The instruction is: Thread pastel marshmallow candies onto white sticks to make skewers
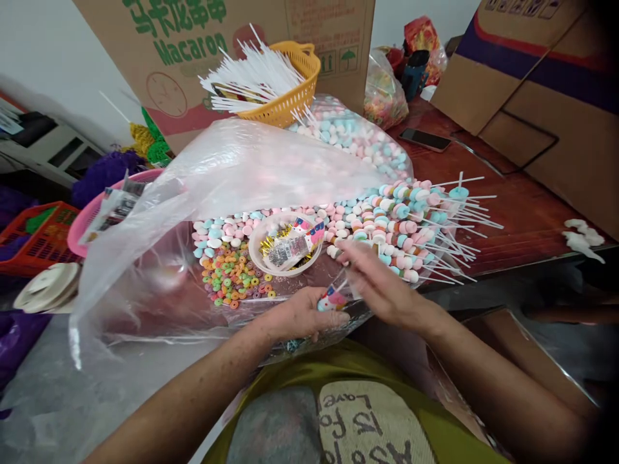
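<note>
Your left hand (pixel 304 314) holds a small printed bag (pixel 332 299). Your right hand (pixel 380 280) is just beside it, fingers stretched out, near a pile of candy sticks (pixel 401 227). A white bowl (pixel 285 273) sits next to colorful little rings (pixel 232 274). Farther back, a yellow basket (pixel 302 90) holds lots of white sticks (pixel 258 74).

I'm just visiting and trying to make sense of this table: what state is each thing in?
Left hand: closed on a printed wrapper
Right hand: extended, grip unclear
Candy skewers: threaded, piled together
Colored rings: loose, heaped
White bowl: holding gold strips and packets
Yellow basket: filled with white sticks
Clear plastic: spread out, crumpled
Phone: lying flat, screen dark
Macaron box: standing upright
</note>
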### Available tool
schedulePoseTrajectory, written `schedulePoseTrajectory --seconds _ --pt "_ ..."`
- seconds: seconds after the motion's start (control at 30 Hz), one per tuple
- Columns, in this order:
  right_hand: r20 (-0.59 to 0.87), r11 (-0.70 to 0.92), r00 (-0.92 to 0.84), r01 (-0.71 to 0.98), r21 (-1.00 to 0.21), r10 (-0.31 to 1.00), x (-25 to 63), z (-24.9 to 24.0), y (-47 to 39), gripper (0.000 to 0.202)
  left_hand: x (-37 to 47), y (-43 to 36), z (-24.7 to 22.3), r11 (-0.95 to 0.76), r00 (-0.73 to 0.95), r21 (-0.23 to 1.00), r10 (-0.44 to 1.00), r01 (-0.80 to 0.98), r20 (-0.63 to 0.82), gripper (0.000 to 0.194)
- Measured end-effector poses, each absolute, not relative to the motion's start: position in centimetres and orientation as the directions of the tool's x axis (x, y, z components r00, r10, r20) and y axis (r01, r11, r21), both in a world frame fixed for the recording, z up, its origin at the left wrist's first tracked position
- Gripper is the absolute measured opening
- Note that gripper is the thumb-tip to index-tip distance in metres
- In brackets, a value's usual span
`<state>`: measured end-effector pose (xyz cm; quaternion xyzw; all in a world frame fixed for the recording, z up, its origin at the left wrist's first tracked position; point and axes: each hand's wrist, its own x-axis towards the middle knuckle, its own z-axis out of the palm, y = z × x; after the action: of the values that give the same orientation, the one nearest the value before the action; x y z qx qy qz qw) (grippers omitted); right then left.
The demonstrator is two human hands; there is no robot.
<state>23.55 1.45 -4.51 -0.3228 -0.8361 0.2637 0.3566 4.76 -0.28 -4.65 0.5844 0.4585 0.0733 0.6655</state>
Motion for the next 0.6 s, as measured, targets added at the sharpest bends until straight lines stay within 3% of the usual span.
schedulePoseTrajectory --seconds 0.1,0.2,0.27,0.37,0.43,0.5,0.53,0.6 --pt "0.165 0.385 -0.458 0.443 -0.809 0.873 23.4 -5.2 1.1 0.025 4.6 -0.6 -4.9 0.264 0.476 0.851 0.736 0.453 -0.482 0.029" --pt "-0.032 0.265 -0.582 0.419 -0.868 0.813 22.0 -6.0 0.0 0.02 4.0 -0.6 -5.0 0.057 0.51 0.854 0.78 0.517 -0.361 0.028" --pt "-0.01 0.261 -0.588 0.375 -0.89 0.809 21.1 -6.1 -0.3 0.024 3.5 -0.4 -4.9 0.086 0.595 0.88 0.706 0.466 -0.384 0.026" --pt "0.122 0.311 -0.457 0.366 -0.877 0.881 20.8 -4.9 0.1 0.023 2.6 -0.2 -4.4 0.306 0.677 0.877 0.557 0.37 -0.48 0.027" --pt "0.343 0.463 -0.322 0.462 -0.757 0.882 21.2 -3.7 0.7 0.018 2.3 -0.1 -4.1 0.385 0.65 0.851 0.552 0.356 -0.522 0.03" --pt "0.526 0.693 -0.457 0.547 -0.47 0.717 21.4 -2.7 1.1 0.019 2.0 0.0 -4.0 0.387 0.62 0.845 0.575 0.369 -0.534 0.031" --pt "0.526 0.806 -0.617 0.514 -0.293 0.585 21.4 -2.5 1.1 0.025 2.0 0.1 -4.0 0.368 0.62 0.848 0.578 0.382 -0.53 0.029" --pt "0.379 0.938 -0.866 0.345 -0.018 0.326 21.2 -2.6 1.0 0.032 1.8 0.3 -3.9 0.317 0.652 0.853 0.55 0.415 -0.522 0.024"
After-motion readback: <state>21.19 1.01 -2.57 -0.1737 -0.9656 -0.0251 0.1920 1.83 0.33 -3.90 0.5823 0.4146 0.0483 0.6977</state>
